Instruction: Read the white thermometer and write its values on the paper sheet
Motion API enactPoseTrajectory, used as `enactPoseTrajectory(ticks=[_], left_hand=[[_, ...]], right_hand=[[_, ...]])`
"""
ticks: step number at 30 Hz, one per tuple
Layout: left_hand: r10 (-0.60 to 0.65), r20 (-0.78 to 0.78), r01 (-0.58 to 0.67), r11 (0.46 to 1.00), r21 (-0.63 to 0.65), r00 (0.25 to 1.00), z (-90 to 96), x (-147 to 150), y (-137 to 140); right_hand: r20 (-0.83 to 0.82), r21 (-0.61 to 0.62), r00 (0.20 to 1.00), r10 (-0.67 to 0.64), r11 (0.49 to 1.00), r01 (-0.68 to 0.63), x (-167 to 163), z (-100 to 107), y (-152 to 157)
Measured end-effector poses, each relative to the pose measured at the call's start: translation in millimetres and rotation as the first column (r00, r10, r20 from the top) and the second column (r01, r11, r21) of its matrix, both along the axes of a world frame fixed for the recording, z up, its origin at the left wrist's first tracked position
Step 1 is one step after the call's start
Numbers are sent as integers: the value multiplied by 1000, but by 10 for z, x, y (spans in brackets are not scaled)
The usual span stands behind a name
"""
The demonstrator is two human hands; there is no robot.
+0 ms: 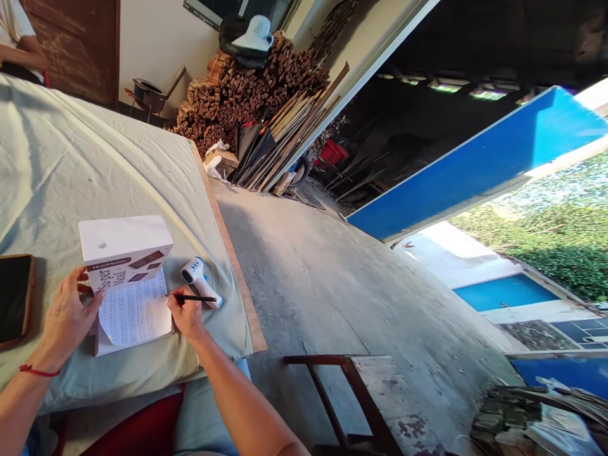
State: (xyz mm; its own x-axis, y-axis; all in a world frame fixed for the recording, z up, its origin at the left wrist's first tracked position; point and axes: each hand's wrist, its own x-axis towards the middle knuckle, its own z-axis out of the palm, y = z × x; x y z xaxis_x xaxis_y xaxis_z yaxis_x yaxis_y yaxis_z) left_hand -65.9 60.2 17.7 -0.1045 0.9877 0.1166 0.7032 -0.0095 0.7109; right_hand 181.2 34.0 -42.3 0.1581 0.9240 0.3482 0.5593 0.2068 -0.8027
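My right hand (187,315) grips a black pen (202,297), its tip by the right edge of a sheet of paper (135,310) covered in rows of handwriting. The sheet lies on a white pad near the table's front edge. Against its far side stands a white box (126,244) with brown print. My left hand (71,310) rests at the left of the paper and box, thumb toward the box's lower corner and fingers curled behind it; whether it grips the box I cannot tell. Just beyond the pen sits a white and blue infrared thermometer (202,280).
A phone in a brown case (15,301) lies at the left on the cloth-covered table (95,164). A wooden chair (354,386) stands on the concrete floor to the right. Stacked firewood (247,95) and leaning sticks line the wall. Another person's arm (28,54) shows at upper left.
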Motion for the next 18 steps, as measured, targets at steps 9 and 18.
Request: enactPoseTrajectory(ticks=[9,18], left_hand=[[6,7,-6,1000,-5,1000,-15,-19,1],[1,-10,-1,1000,-4,1000,-18,-18,2]], right_hand=[[0,31,1000,-6,1000,6,-2,0,1],[-36,42,999,-41,998,42,-2,12,-9]])
